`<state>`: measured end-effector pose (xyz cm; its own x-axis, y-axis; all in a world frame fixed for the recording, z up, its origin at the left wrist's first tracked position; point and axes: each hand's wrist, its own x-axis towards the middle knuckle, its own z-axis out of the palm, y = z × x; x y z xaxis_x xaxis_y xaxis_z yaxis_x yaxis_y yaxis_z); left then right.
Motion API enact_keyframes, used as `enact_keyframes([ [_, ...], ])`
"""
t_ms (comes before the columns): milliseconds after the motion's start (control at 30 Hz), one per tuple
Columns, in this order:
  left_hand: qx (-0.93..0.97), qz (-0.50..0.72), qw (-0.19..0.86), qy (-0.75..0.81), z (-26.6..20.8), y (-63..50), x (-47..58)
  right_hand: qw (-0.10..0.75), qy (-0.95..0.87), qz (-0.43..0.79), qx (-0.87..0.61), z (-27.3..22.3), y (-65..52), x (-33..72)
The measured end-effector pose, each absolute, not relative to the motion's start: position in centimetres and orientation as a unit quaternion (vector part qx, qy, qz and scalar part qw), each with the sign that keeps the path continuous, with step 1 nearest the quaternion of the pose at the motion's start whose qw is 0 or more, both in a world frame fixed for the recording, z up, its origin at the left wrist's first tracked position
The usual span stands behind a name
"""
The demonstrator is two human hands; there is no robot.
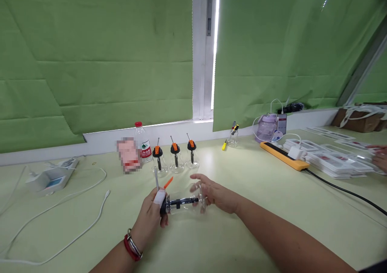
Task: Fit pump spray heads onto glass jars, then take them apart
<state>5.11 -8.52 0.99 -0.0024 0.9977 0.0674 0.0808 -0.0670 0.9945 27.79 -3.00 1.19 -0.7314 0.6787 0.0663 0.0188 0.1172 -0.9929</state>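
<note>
Held on its side is a clear bottle [184,209] with a black cap, an orange lever, a thin metal spout and a dark stem inside. My left hand [151,208], with a white wrapping on its thumb, is closed around the cap end. At the other end, my right hand [213,193] curves round the base of the bottle, its index finger stretched out; some fingers are blurred behind the clear wall. Just beyond my hands stand three similar bottles upright: a left one [163,168], a middle one [180,166] and a right one [195,163].
Behind stand a water bottle [146,149] and a blurred pink item [129,154]. White cables [90,224] lie left. A small jar [233,139] holds tools beside a yellow-handled tool [224,145]. On the right are an orange power strip [281,156], flat stacks [335,164] and another person's hand [380,158].
</note>
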Motion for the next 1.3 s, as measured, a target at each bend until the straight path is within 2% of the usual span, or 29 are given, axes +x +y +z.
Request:
enact_keyframes([
  [67,0.548,0.486,0.459,0.503,1.0,-8.5,5.2,0.250,-0.732,0.574,-0.268,1.3,-3.2,27.8],
  [167,0.497,0.480,0.514,0.508,1.0,-8.3,5.2,0.306,-0.852,0.354,-0.236,2.2,-3.8,27.8],
  [267,0.434,0.460,0.574,0.520,1.2,-8.2,5.3,0.312,-0.918,0.172,-0.172,3.1,-4.3,27.7],
  [300,0.427,0.457,0.578,0.524,1.2,-8.3,5.4,0.308,-0.924,0.156,-0.164,3.2,-4.4,27.7],
  [367,0.445,0.465,0.555,0.527,1.4,-8.4,5.4,0.319,-0.910,0.196,-0.179,3.0,-4.3,27.7],
  [467,0.529,0.479,0.472,0.517,1.6,-8.7,5.3,0.332,-0.827,0.380,-0.246,2.1,-3.8,27.9],
  [533,0.572,0.472,0.432,0.513,1.5,-8.8,5.3,0.273,-0.782,0.486,-0.278,1.7,-3.5,28.1],
  [600,0.587,0.459,0.421,0.517,1.4,-8.8,5.2,0.201,-0.796,0.495,-0.286,1.6,-3.4,28.3],
  [667,0.574,0.454,0.436,0.524,1.2,-8.6,5.2,0.186,-0.853,0.399,-0.280,2.0,-3.6,28.3],
  [867,0.447,0.473,0.555,0.518,0.9,-8.1,5.5,0.236,-0.951,-0.075,-0.184,3.0,-4.0,27.5],
  [1000,0.369,0.459,0.627,0.510,0.6,-8.0,5.5,0.276,-0.915,-0.269,-0.115,2.9,-3.9,27.3],
  [1167,0.320,0.500,0.622,0.510,0.6,-7.3,4.4,0.317,-0.884,-0.328,-0.104,2.7,-2.9,28.3],
  [1300,0.335,0.539,0.583,0.507,0.6,-6.8,3.4,0.377,-0.877,-0.208,-0.215,2.3,-0.7,30.6],
])
